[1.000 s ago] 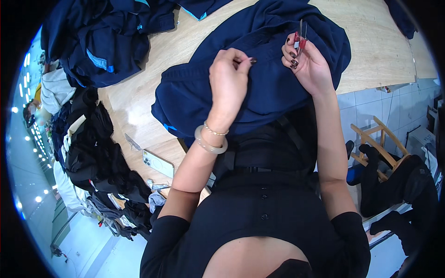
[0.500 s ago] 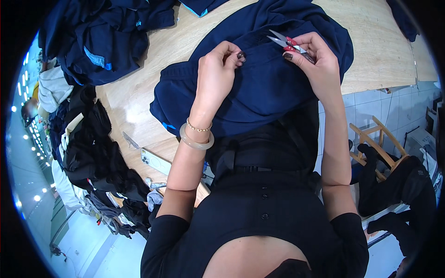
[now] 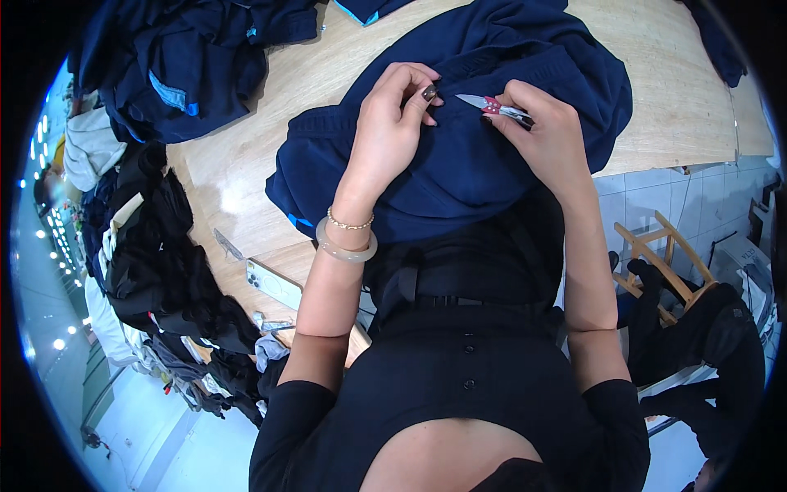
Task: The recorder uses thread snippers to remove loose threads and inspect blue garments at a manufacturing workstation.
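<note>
A navy garment [image 3: 484, 176] with a gathered, elastic-looking band lies bunched at the table's near edge, beneath both hands. Thumb and fingers pinched together, my left hand [image 3: 392, 115] is over the cloth; whatever it grips is too small to make out. A beaded bracelet and a pale bangle circle that wrist. My right hand [image 3: 548, 131] holds a pair of thread snips [image 3: 493, 106] with red on the grip. Their blades look closed, the tip pointing left toward my left fingertips, a small gap away.
More navy garments [image 3: 197, 74] with light-blue trim are heaped at the table's far left. A phone [image 3: 274, 284] lies by my left forearm on the wooden table [image 3: 221, 197]. Dark clothes [image 3: 156, 254] pile along the left side. A wooden stool [image 3: 668, 262] stands at right.
The snips' blades have gone from spread to closed. My right hand has come lower and slightly left, and the snips' tip is nearer my left hand. My left fingers have shifted slightly.
</note>
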Tool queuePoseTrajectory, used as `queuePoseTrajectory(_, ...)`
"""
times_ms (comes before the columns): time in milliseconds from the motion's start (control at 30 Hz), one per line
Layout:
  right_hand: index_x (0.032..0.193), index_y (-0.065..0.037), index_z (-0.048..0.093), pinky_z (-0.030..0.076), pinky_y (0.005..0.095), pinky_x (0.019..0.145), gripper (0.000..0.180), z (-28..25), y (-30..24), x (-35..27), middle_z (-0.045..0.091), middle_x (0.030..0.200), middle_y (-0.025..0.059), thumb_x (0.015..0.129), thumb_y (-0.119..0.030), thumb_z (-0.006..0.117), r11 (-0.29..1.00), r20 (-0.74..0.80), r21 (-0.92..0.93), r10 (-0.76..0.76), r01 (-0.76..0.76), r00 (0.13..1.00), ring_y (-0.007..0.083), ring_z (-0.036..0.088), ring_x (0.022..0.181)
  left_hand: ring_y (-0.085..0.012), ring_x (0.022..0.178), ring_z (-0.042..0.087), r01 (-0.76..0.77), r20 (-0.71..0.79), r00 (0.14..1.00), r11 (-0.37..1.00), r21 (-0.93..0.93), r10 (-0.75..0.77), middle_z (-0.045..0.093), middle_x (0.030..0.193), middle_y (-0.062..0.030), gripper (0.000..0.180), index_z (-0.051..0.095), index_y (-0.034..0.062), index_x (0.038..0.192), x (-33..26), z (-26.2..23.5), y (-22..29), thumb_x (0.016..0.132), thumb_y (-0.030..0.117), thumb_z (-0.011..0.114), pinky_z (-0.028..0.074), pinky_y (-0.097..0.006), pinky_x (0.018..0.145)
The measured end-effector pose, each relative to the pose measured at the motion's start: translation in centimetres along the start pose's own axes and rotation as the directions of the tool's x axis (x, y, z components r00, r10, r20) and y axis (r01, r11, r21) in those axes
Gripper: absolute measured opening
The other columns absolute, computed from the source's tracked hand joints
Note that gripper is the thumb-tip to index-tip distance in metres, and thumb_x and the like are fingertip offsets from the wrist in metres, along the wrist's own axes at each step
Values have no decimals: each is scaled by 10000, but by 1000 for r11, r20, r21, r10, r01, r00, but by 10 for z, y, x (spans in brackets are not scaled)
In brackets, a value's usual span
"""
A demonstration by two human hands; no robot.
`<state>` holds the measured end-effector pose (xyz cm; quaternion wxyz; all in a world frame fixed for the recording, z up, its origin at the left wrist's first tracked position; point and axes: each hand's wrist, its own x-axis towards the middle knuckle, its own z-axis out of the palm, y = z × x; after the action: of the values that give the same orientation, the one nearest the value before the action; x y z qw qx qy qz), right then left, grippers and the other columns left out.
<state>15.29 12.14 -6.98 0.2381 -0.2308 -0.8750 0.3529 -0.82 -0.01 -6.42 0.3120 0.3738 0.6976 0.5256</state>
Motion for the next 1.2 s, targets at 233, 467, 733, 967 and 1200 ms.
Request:
queuePoseTrajectory(233,814,-25,557,480,290,593,181,-5,1,0,650,785,74,778,-89,722,996,75,71,50,-55,996,225,630,674,-131,868,627,23,5,1000,998,59,-23,665,975,-98,103,545,-25,950,3,5,-2,971,50,477,533,-249,744)
queuePoseTrajectory(467,814,-28,557,472,289,580,178,-2,3,7,637,755,84,771,-70,725,998,58,45,-46,44,997,227,619,655,-146,898,647,15,2,1000,995,95,-15,677,970,-104,109,551,-24,967,3,4,1,972,57,479,545,-266,769)
queuePoseTrajectory(733,818,-31,551,469,295,576,176,-4,1,8,627,748,85,769,-59,717,998,64,16,-66,65,996,239,610,645,-155,911,653,34,7,999,996,78,-35,681,976,-105,104,553,-26,971,3,3,1,969,44,476,547,-272,781)
queuePoseTrajectory(967,839,-33,555,471,311,568,185,-3,-1,13,624,747,90,766,-67,721,994,51,-41,-94,96,994,248,616,651,-155,916,654,44,10,999,996,80,-45,681,975,-107,105,553,-29,970,3,3,1,969,45,479,547,-271,788)
queuePoseTrajectory(1200,855,-33,566,476,315,564,193,-1,0,15,643,764,96,756,-65,729,993,48,-66,-96,99,994,262,632,664,-156,915,653,32,17,999,994,107,-34,680,979,-110,107,552,-29,958,2,3,1,971,49,481,547,-273,789)
